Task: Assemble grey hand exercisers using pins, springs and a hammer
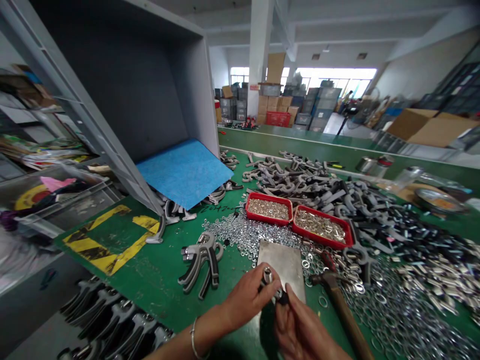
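Apparently a fitting (267,276), half-hidden between hands (247,300)

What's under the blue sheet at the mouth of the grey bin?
Grey curved handle pieces stick out from under the lower edge of the blue sheet; whatever lies beneath the sheet's middle is covered.

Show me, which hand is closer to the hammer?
Right. The right hand is just left of the hammer, not touching it. The left hand is farther away, on the other side of the right hand.
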{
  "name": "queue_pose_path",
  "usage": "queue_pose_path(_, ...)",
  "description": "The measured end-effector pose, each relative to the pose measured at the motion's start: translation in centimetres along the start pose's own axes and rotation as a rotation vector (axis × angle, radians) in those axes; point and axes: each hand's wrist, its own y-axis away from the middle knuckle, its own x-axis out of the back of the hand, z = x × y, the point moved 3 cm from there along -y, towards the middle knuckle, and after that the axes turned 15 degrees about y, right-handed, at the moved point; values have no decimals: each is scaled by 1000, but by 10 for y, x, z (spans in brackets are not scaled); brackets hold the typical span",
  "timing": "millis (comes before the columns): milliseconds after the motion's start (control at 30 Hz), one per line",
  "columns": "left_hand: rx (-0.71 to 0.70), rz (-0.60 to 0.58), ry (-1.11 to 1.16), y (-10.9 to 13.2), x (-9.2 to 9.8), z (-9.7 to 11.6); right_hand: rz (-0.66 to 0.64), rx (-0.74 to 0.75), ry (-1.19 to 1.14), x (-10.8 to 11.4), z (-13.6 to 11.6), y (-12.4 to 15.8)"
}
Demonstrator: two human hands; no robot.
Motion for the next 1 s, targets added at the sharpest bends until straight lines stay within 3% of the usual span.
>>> queue_pose_path(67, 9, -17, -29, 1, 2, -1, -156, -60, -94, -6, 3, 1)
queue_pose_path(100, 25, 4, -30, 2, 3, -4, -129, -31, -50, -3, 3, 1)
queue_pose_path(200, 72, 97, -13, 3, 6, -14, 234, 136, 265, 16, -2, 3)
queue_pose_path(267, 52, 94, -10, 3, 6, -16, 346, 174, 366, 20, -3, 4)
queue_pose_path(400, -7, -72, -111, 2, 2, -9, -70, 15, 193, 5, 6, 1)
queue_pose_path(433, 6, -91, -140, 1, 2, -8, -69, 27, 237, 6, 6, 1)
queue_pose_path(567, 61, 46, -2, -6, -1, -8, 374, 213, 532, 24, -6, 4)
queue_pose_path(600, 31, 76, 47, -7, -3, -8, 381, 197, 503, 25, -7, 4)
queue_pose_path(700, -135, 47, -3, -9, -8, -6, 18, 23, 267, 18, -3, 0)
queue_pose_path(733, -177, 35, -49, -9, -9, -7, -27, 2, 255, 18, -3, 0)
queue_pose_path(767, -195, 35, -78, -9, -10, -8, 15, 22, 297, 21, -4, 0)
queue_pose_path(867, -151, 128, -55, -10, -10, -14, 386, 186, 462, 32, -9, 2)
queue_pose_path(900, -144, 153, -47, -10, -10, -15, 407, 185, 413, 33, -8, 2)
queue_pose_path(933, -151, 150, -55, -10, -11, -15, 334, 142, 302, 30, -4, 2)
queue_pose_path(1000, -212, 77, -109, -10, -16, -12, 46, 8, 27, 21, 2, 1)
